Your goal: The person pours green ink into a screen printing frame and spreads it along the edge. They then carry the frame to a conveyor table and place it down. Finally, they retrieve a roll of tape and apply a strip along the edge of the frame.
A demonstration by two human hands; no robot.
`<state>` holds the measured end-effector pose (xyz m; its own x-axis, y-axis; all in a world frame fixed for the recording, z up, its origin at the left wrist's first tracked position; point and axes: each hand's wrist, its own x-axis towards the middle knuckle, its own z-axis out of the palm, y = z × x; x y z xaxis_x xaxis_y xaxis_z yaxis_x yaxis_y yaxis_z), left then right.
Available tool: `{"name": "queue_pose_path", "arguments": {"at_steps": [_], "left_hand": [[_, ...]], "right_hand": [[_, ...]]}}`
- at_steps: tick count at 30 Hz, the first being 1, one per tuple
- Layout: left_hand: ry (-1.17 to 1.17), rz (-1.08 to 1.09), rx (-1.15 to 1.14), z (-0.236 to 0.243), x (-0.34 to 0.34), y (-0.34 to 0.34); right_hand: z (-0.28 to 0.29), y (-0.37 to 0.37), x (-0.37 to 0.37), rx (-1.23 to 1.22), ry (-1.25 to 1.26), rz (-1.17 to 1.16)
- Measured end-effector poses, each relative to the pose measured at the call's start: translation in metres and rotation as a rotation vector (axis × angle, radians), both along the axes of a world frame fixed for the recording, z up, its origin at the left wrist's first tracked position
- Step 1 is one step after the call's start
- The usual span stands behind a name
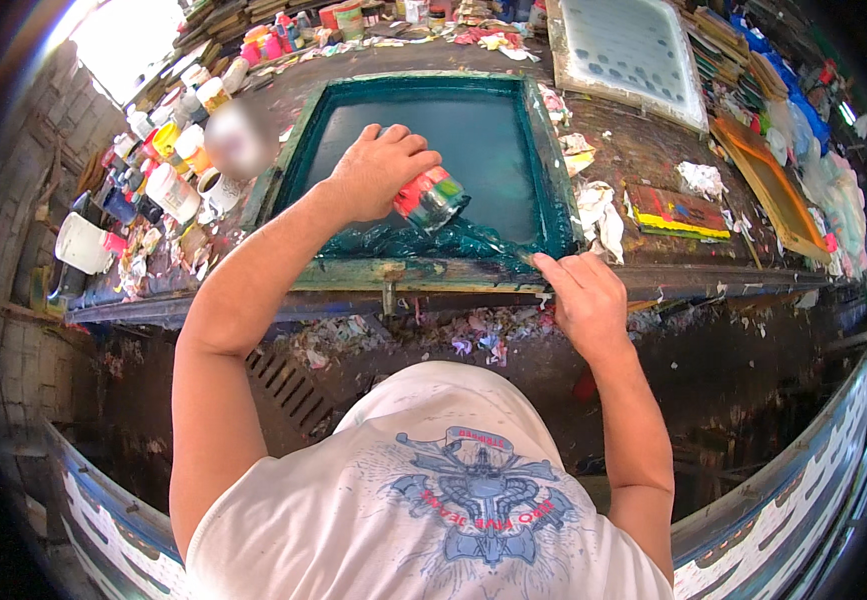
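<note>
My left hand point(378, 170) grips a small can point(431, 197) with a red and green label, tipped over the near end of a screen-printing frame point(548, 150). Dark teal ink point(423, 243) lies in a thick band along the frame's near edge, below the can's mouth. My right hand point(581, 295) is closed around a thin stick or tool whose tip reaches into the ink at the frame's near right corner. The frame's mesh point(473, 130) is stained teal and lies flat on the workbench.
Many paint jars and pots point(173, 160) crowd the bench to the left. A white-meshed frame point(633, 50) leans at the back right, an orange frame point(768, 185) and a coloured printed board point(675, 212) lie to the right. Rags and paper scraps litter the bench edge point(713, 280).
</note>
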<state>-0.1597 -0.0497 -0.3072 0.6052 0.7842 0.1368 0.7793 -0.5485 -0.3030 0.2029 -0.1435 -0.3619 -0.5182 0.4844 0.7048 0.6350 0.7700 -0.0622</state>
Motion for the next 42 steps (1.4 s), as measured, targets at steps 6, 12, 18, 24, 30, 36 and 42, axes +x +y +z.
{"name": "queue_pose_path", "arguments": {"at_steps": [6,12,18,24,30,36,42], "left_hand": [[-0.123,0.025,0.108,-0.015,-0.042,-0.016],[-0.198,0.056,0.179,-0.024,-0.057,-0.025],[-0.356,0.014,0.234,-0.037,-0.055,-0.018],[-0.435,0.065,0.29,-0.057,-0.063,0.0],[-0.448,0.116,0.255,-0.06,-0.081,0.008],[-0.694,0.073,0.173,-0.046,-0.063,-0.003],[-1.03,0.247,-0.151,-0.042,-0.064,-0.001]], "right_hand": [[0.024,-0.004,0.006,-0.118,0.079,-0.013],[0.032,-0.001,0.0,-0.164,0.088,-0.084],[0.027,0.001,-0.02,-0.185,0.099,-0.099],[0.036,-0.01,-0.026,-0.234,0.079,-0.105],[0.079,-0.016,-0.021,-0.203,0.107,-0.132],[0.129,0.009,-0.059,-0.125,0.036,-0.075],[0.155,0.041,-0.134,-0.076,0.077,0.045]]}}
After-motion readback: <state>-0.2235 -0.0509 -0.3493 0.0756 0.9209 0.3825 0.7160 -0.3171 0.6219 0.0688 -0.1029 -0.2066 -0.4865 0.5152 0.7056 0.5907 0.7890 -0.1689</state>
